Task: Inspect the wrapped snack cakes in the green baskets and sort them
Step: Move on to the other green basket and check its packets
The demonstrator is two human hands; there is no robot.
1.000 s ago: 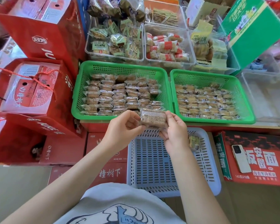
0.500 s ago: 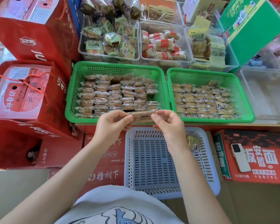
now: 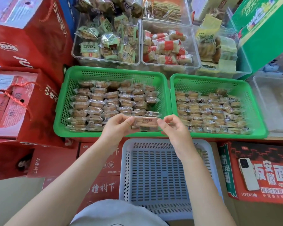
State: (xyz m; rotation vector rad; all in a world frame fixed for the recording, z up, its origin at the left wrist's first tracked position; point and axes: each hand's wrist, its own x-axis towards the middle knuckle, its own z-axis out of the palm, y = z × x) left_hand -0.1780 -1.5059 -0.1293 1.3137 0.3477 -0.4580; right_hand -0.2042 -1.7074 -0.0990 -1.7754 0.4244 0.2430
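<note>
Where the two green baskets meet, head view: one wrapped snack cake [image 3: 145,122], held level, label up, over the near rim of the left green basket [image 3: 62,115]. Left hand [image 3: 117,127] pinches its left end; right hand [image 3: 172,128] pinches the right end, apparently by the wrapper seal. Right green basket [image 3: 258,118]: cakes in rows. Below: white slotted basket [image 3: 155,175]. Phone [image 3: 248,173] on red carton [image 3: 268,170].
</note>
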